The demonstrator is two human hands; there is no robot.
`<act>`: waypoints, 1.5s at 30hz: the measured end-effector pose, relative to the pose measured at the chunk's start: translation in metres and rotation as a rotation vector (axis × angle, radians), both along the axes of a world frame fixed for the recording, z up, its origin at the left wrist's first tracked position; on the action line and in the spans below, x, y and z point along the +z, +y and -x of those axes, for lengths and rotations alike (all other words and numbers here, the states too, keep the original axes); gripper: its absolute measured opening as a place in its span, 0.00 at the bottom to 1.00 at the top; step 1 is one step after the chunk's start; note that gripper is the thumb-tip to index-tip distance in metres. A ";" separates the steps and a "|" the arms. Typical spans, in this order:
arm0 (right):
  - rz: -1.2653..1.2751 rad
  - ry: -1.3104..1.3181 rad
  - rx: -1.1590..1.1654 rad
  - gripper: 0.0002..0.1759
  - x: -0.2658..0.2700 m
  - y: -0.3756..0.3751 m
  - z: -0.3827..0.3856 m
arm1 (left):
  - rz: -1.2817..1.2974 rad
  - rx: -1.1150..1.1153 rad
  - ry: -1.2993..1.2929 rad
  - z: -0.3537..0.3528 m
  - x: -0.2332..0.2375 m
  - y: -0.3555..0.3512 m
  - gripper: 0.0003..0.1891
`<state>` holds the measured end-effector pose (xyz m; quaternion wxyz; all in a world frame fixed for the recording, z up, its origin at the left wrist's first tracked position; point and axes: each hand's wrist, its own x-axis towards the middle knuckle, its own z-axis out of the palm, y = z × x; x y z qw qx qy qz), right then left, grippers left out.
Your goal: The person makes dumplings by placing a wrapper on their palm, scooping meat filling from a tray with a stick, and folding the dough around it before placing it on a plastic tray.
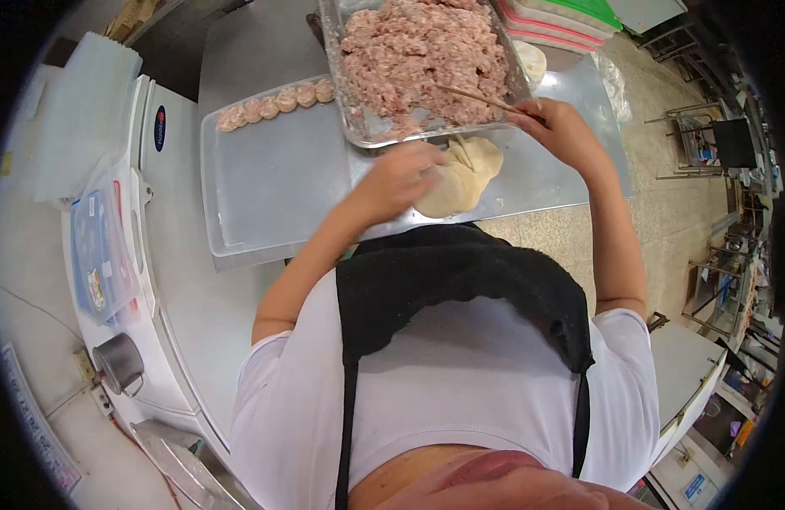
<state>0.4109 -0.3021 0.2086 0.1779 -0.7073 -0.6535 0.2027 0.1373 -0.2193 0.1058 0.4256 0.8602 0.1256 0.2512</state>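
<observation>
Pink mince (pixel 422 51) far, in steel tray (pixel 331 51); scoop modestly with stick (pixel 477 98) clamped in right hand (pixel 558 127). Peel just 1 sheet off near wrapper stack (pixel 467 170) with left hand (pixel 401 178), fingers bunched together.

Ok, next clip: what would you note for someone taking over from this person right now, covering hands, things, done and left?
Left hand: rests on the stack of wrappers; whether it grips one is unclear.
Right hand: holds a thin stick, tip in the minced filling in the pan.
Done: one short row of filled dumplings along the far edge of the white tray.
Left: plenty of filling and wrappers remain, so likely many more to fill.
</observation>
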 end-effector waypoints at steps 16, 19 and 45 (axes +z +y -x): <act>-0.090 0.245 0.094 0.15 -0.049 -0.034 -0.116 | -0.259 0.285 0.116 -0.119 -0.036 -0.050 0.13; -0.076 0.341 0.090 0.15 -0.062 -0.031 -0.133 | -0.062 0.543 0.030 -0.083 -0.017 -0.062 0.12; -0.142 -0.612 0.516 0.10 -0.034 0.080 -0.012 | 0.150 0.619 0.026 -0.031 -0.021 -0.052 0.12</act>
